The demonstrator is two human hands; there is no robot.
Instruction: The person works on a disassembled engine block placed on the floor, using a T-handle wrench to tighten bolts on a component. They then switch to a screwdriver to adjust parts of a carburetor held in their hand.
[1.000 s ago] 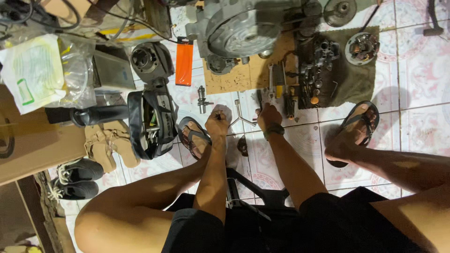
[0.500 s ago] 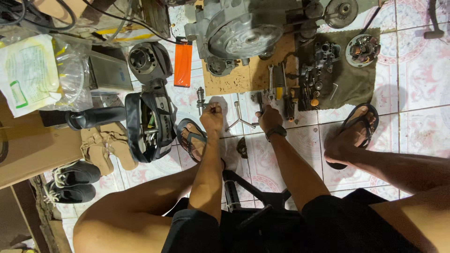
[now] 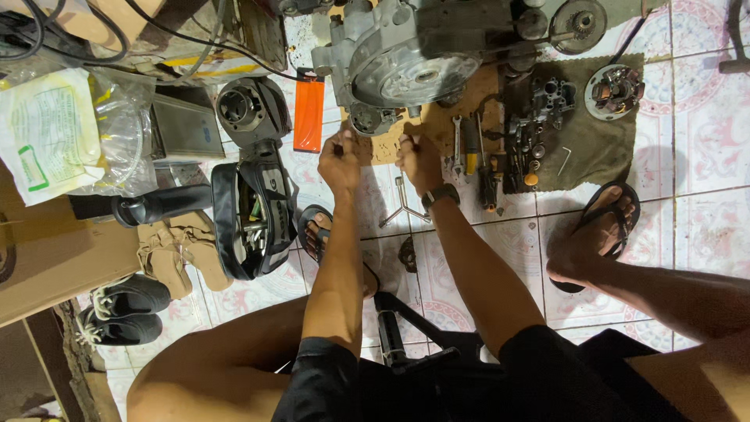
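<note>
Patterned floor tiles (image 3: 703, 117) carry a grey engine casing (image 3: 406, 55), cut off at the upper edge. Left hand (image 3: 340, 160) and right hand (image 3: 418, 160) reach its lower edge, fingers curled shut; what they grip is too small to discern. Beside the left arm, an open black tool bag (image 3: 254, 211) holds tools.

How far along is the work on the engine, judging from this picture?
Already done: many parts are off and laid out on the green cloth, and tools lie beside it. In hand: the left hand and the right hand are both closed at the lower edge of the engine; what they grip is too small to tell. Left: the engine is open, with loose parts not yet refitted.
</note>
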